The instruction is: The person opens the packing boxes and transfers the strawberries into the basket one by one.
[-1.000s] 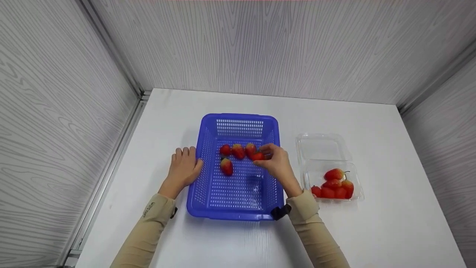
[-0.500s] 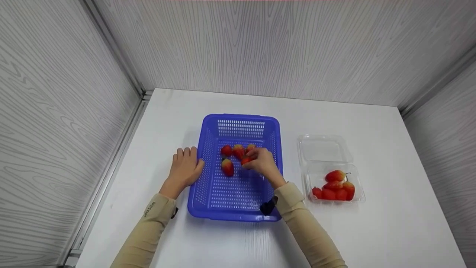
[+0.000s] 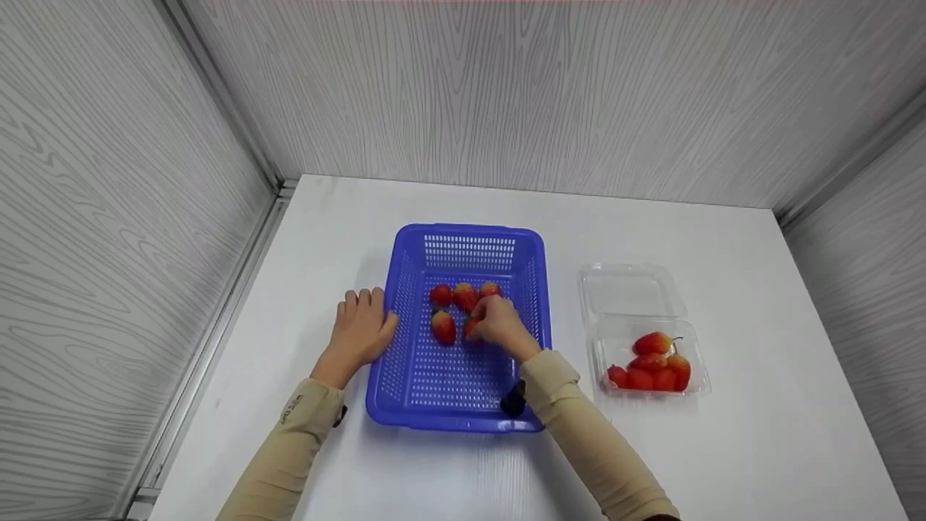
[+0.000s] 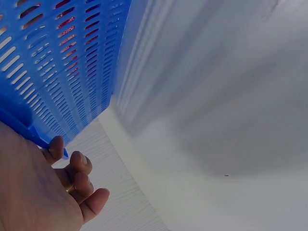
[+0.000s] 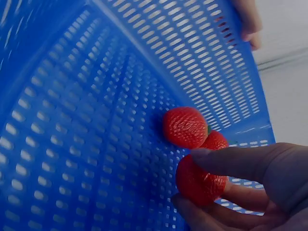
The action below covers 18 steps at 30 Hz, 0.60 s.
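Observation:
A blue plastic basket with slotted walls stands on the table. My left hand holds its left rim, thumb at the rim and the other fingers outside, curled below it in the left wrist view. Inside the basket, my right hand pinches a strawberry low over the floor, thumb on one side and fingers on the other. Just left of it lies another strawberry. Behind are a small strawberry, a larger strawberry and a strawberry partly hidden by my hand.
To the right, a clear plastic clamshell box lies with its lid folded back. Several red fruits are in it. Grey wood-grain panels enclose the white table at the back and sides.
My right hand has carried the strawberry left and toward me, from beside the back row to beside the front strawberry. The left hand has stayed at the rim.

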Each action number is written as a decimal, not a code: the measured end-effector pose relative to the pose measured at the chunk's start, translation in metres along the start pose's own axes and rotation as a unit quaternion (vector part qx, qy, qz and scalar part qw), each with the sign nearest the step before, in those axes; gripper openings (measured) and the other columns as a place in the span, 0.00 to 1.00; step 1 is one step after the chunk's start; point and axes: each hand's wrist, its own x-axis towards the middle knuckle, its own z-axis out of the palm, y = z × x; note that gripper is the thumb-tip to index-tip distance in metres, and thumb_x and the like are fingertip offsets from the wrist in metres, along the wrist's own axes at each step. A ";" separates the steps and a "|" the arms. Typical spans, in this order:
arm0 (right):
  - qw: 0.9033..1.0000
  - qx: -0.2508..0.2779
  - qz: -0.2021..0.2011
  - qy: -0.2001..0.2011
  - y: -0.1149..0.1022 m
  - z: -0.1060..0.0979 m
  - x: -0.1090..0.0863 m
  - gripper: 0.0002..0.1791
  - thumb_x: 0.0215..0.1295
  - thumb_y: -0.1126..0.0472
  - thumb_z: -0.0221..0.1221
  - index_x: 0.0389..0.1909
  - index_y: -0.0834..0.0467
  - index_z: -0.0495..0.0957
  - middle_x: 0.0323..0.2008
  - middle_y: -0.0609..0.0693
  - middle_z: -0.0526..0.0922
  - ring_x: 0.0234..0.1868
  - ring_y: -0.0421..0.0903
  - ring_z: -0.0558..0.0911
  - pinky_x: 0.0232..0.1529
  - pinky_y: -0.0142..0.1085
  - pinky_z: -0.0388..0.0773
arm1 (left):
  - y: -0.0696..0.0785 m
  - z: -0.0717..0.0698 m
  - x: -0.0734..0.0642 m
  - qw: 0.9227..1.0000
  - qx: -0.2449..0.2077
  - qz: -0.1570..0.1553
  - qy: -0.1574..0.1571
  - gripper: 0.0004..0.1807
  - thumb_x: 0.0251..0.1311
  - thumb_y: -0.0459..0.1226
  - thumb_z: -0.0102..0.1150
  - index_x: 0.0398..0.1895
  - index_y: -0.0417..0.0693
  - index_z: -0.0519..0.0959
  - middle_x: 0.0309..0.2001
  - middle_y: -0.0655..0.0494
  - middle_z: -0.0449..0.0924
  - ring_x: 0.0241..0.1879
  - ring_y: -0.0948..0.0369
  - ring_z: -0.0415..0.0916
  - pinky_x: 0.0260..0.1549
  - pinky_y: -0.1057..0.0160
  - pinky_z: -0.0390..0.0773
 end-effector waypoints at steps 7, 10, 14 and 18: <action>0.998 -0.048 -0.024 -0.012 0.002 0.006 0.001 0.12 0.44 0.68 0.75 0.30 0.64 0.83 0.27 0.52 0.80 0.30 0.49 0.78 0.35 0.41 0.79 | 0.000 0.002 0.000 1.000 -0.003 0.006 0.010 0.19 0.67 0.43 0.40 0.47 0.33 0.67 0.41 0.37 0.68 0.43 0.42 0.61 0.43 0.45 0.62; 0.998 -0.048 -0.030 -0.010 0.002 0.006 0.001 0.11 0.45 0.69 0.74 0.30 0.65 0.83 0.27 0.53 0.81 0.29 0.50 0.78 0.33 0.41 0.79 | 0.000 0.001 0.000 1.000 -0.003 0.010 0.020 0.18 0.67 0.43 0.41 0.44 0.34 0.67 0.39 0.38 0.68 0.41 0.42 0.62 0.41 0.45 0.62; 0.999 -0.038 -0.023 -0.018 0.001 0.006 0.001 0.13 0.45 0.69 0.74 0.32 0.66 0.83 0.27 0.52 0.80 0.29 0.49 0.78 0.32 0.41 0.78 | 0.000 0.001 -0.001 1.000 -0.002 0.014 0.026 0.18 0.67 0.42 0.42 0.44 0.33 0.67 0.38 0.38 0.69 0.40 0.42 0.62 0.41 0.46 0.62; 0.999 -0.031 -0.011 -0.023 0.001 0.006 0.001 0.14 0.45 0.68 0.75 0.34 0.65 0.83 0.28 0.53 0.81 0.30 0.50 0.80 0.34 0.41 0.80 | 0.000 0.001 0.000 1.000 -0.005 0.010 0.015 0.21 0.67 0.43 0.41 0.49 0.31 0.67 0.41 0.36 0.69 0.43 0.42 0.62 0.43 0.45 0.62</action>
